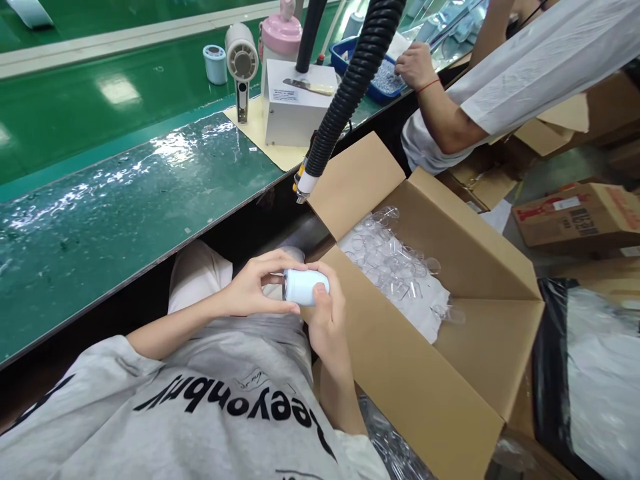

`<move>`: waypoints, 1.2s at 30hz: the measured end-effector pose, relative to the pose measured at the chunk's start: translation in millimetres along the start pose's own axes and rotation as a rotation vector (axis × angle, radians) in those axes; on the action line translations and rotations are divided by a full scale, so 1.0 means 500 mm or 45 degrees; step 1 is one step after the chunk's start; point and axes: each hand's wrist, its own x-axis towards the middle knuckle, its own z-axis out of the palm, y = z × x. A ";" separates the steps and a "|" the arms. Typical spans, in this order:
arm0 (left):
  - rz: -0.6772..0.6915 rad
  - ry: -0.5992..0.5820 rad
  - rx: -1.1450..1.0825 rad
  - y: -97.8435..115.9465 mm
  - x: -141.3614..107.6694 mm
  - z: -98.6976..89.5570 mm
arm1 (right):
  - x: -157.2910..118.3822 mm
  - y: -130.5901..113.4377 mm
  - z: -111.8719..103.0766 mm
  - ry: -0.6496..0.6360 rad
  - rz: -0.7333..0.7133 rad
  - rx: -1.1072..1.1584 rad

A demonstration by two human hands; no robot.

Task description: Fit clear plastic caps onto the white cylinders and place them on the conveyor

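Observation:
Over my lap, both hands hold a light blue cylindrical housing (pixel 299 287), which lies on its side with a dark-rimmed end facing left. My left hand (pixel 257 287) is closed about the left end, thumb below and fingers above. My right hand (pixel 327 310) wraps the right end, with its thumb pressed on the near side. Just to the right stands an open cardboard box (pixel 415 373) holding clear plastic round parts (pixel 387 260) on a white sheet. A black coiled hose (pixel 345 100) with a metal-tipped nozzle (pixel 303 190) hangs above my hands.
On the green bench (pixel 125 193) are a hair-dryer-like device (pixel 242 60), another blue housing (pixel 215 65), a pink-lidded bottle (pixel 281 33) and a white box (pixel 287 110) bearing a knife. A co-worker's hand (pixel 416 65) is at a blue basket (pixel 383 93). Cardboard cartons (pixel 580 217) stand right.

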 end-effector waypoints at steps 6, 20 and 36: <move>-0.011 -0.013 0.024 0.001 -0.006 -0.002 | -0.006 -0.005 0.002 -0.052 0.020 0.017; 0.030 0.039 0.079 0.015 -0.023 -0.001 | -0.008 -0.014 0.003 -0.121 0.025 0.139; 0.107 0.028 0.277 0.026 -0.029 -0.008 | -0.009 -0.022 0.009 -0.130 0.139 0.200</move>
